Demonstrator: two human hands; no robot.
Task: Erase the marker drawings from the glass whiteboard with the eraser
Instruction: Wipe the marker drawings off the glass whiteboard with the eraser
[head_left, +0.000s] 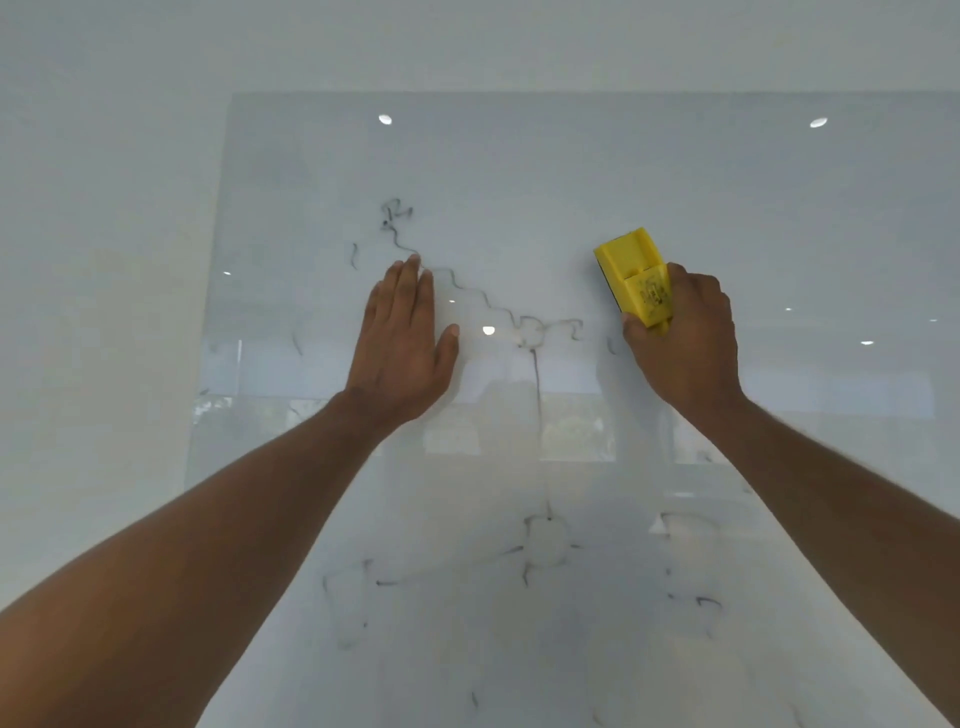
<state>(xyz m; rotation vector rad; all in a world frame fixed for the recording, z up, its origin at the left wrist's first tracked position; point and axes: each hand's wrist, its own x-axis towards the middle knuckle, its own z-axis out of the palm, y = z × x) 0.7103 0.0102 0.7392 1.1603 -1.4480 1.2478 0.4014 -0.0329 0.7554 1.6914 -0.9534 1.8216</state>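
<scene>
The eraser (635, 275) is gripped in the right hand (685, 332) against the glass whiteboard (779, 218) — the left hand (402, 338) is laid flat, fingers released, apparently for bracing.

head view, close, facing glass whiteboard (675, 182)

The glass whiteboard (727, 208) hung flat against a pale wall (104, 208) and mirrored ceiling lights as bright spots. Dark marker drawings (467, 291) lay on it: a wavy line ran from a scribble at upper left down to a small loop near the middle, with a thin stroke dropping below it. Lower down sat a faint ring with short rays and scattered smudged strokes. The left hand (402, 343) lay flat on the glass, fingertips touching the wavy line. The right hand (685, 338) pressed a yellow eraser (631, 270) against the board, right of the loop.
</scene>
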